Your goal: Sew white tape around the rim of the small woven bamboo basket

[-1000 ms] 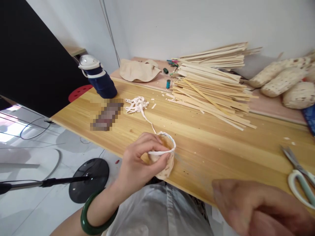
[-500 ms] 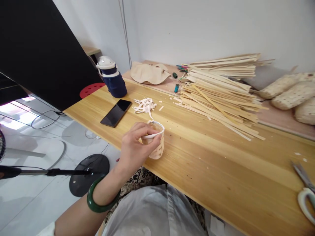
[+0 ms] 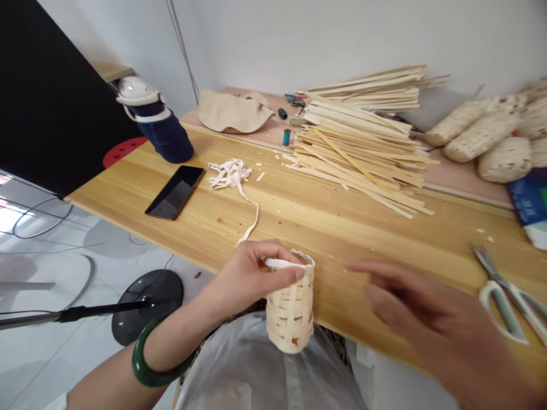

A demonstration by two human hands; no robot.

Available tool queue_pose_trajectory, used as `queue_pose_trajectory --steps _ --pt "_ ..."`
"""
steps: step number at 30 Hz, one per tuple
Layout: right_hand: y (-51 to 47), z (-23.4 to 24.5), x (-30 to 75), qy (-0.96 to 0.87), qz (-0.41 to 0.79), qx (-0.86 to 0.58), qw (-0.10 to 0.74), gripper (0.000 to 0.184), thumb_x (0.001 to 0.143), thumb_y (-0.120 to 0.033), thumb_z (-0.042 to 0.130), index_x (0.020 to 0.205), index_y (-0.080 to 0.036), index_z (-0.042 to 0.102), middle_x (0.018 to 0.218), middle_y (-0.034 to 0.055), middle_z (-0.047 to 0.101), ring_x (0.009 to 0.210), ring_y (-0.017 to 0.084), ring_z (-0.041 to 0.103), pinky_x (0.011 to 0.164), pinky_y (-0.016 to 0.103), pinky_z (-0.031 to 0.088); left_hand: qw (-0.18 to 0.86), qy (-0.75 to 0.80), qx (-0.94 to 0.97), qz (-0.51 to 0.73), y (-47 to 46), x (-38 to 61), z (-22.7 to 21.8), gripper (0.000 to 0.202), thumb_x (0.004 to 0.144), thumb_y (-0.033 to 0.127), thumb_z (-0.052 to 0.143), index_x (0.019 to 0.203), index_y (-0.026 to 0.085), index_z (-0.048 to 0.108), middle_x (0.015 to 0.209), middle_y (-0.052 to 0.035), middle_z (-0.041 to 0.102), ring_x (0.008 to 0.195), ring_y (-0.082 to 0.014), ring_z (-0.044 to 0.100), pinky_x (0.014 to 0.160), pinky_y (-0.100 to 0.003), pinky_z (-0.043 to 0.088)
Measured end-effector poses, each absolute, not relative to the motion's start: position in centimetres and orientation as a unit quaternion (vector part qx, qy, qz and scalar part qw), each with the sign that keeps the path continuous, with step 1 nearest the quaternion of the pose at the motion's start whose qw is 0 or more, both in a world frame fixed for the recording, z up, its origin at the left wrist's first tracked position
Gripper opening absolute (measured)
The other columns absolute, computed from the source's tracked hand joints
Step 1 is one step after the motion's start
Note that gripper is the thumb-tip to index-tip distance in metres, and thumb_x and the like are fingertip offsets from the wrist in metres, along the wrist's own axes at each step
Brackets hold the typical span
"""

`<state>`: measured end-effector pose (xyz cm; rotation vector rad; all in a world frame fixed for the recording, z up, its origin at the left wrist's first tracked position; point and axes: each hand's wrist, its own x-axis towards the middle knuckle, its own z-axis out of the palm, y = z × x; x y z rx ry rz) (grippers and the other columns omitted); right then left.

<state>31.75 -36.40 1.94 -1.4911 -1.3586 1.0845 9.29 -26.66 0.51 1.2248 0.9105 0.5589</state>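
My left hand (image 3: pixel 260 273) is closed on the rim of a small woven basket (image 3: pixel 290 313), pinching a white ribbon (image 3: pixel 280 263) along that edge. The basket is made of pale strips and hangs over my lap at the table's front edge. From my left hand the ribbon runs back to a loose white ribbon heap (image 3: pixel 229 172) on the table. To the right of the basket, my right hand (image 3: pixel 410 307) is in the air, apart from it and blurred. Its index finger stretches toward the basket with the thumb apart below; the other fingers look curled, and nothing shows between them.
White-handled scissors (image 3: pixel 499 285) lie at the right. A phone (image 3: pixel 175 192) and a blue bottle (image 3: pixel 164 131) are at the left. Toward the wall lie a pile of wooden strips (image 3: pixel 363 154), a thread spool (image 3: pixel 286 137), beige cloth (image 3: pixel 235 111) and woven pieces (image 3: pixel 482 134).
The basket has come nearer to my body, off the table top, with my left hand on it. More ribbon stretches from the heap. My right hand has entered from the right. The view has shifted right.
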Motion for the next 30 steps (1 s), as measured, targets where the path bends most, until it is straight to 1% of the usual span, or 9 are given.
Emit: queue_pose_trajectory --steps 1,3,5,8,10,13,15,20,30 --pt "-36.2 1.9 31.0 -0.567 0.420 -0.590 0.392 0.021 0.089 -0.036 0.068 0.108 -0.029 0.074 0.072 0.0015 0.066 0.058 0.014 0.053 0.049 0.025 0.041 0.700 0.402 0.541 0.236 -27.1 9.6 0.4 0.016 0.073 0.031 0.080 0.073 0.016 0.076 0.077 -0.0050 0.073 0.068 -0.0159 0.064 0.061 -0.023 0.049" --pt "-35.6 1.4 29.7 -0.601 0.445 -0.574 0.333 0.020 0.092 -0.034 0.063 0.109 -0.030 0.072 0.072 0.0008 0.065 0.059 0.014 0.053 0.051 0.025 0.039 0.724 0.399 0.522 0.210 -27.9 10.0 0.1 0.016 0.073 0.032 0.079 0.075 0.016 0.076 0.077 -0.0058 0.073 0.070 -0.0178 0.065 0.062 -0.025 0.051" --pt "-35.1 0.7 29.0 -0.600 0.494 -0.561 0.284 0.015 0.095 -0.032 0.059 0.103 -0.028 0.072 0.071 -0.0003 0.062 0.061 0.013 0.050 0.052 0.024 0.036 0.735 0.405 0.509 0.191 -28.4 10.0 -0.2 0.018 0.074 0.033 0.079 0.077 0.016 0.077 0.079 -0.0068 0.074 0.071 -0.0189 0.066 0.061 -0.026 0.052" --pt "-34.9 -0.2 29.4 -0.580 0.548 -0.548 0.250 0.015 0.094 -0.034 0.060 0.087 -0.023 0.068 0.066 -0.0024 0.054 0.058 0.011 0.043 0.050 0.023 0.030 0.744 0.391 0.512 0.179 -29.0 9.5 -0.7 0.017 0.076 0.033 0.078 0.082 0.016 0.077 0.086 -0.0084 0.074 0.077 -0.0200 0.067 0.064 -0.026 0.053" --pt "-35.1 -0.6 30.0 -0.574 0.574 -0.529 0.246 0.018 0.093 -0.036 0.061 0.083 -0.021 0.066 0.064 -0.0029 0.051 0.056 0.010 0.040 0.049 0.023 0.029 0.751 0.363 0.517 0.191 -29.2 8.8 -0.9 0.021 0.078 0.029 0.076 0.097 0.019 0.078 0.098 -0.0091 0.073 0.085 -0.0212 0.068 0.070 -0.027 0.055" --pt "-35.5 -1.1 30.9 -0.569 0.600 -0.508 0.242 0.020 0.093 -0.037 0.061 0.084 -0.020 0.066 0.064 -0.0033 0.050 0.055 0.009 0.039 0.049 0.022 0.030 0.736 0.328 0.557 0.200 -29.3 7.7 -0.8 0.032 0.083 0.025 0.072 0.115 0.022 0.074 0.109 -0.0094 0.072 0.099 -0.0224 0.067 0.080 -0.028 0.055" --pt "-35.9 -1.4 31.1 -0.564 0.606 -0.507 0.239 0.020 0.094 -0.037 0.059 0.086 -0.020 0.067 0.065 -0.0030 0.051 0.056 0.009 0.040 0.049 0.022 0.030 0.719 0.312 0.594 0.184 -29.2 7.2 -0.6 0.027 0.086 0.024 0.070 0.113 0.022 0.075 0.106 -0.0092 0.074 0.098 -0.0219 0.068 0.081 -0.027 0.055" --pt "-36.9 -1.6 30.9 -0.579 0.589 -0.511 0.236 0.016 0.094 -0.033 0.059 0.087 -0.021 0.066 0.068 -0.0023 0.053 0.058 0.010 0.042 0.051 0.022 0.032 0.693 0.308 0.629 0.171 -29.0 7.0 -0.5 0.016 0.087 0.022 0.069 0.099 0.020 0.080 0.093 -0.0080 0.078 0.083 -0.0197 0.071 0.072 -0.024 0.055" --pt "-38.3 -1.8 30.3 -0.563 0.589 -0.537 0.219 0.024 0.096 -0.040 0.055 0.084 -0.022 0.063 0.066 -0.0017 0.050 0.057 0.011 0.041 0.050 0.023 0.033 0.755 0.335 0.532 0.183 -28.9 7.6 -1.4 0.012 0.079 0.017 0.074 0.085 0.022 0.082 0.086 -0.0063 0.080 0.076 -0.0206 0.074 0.068 -0.028 0.059"
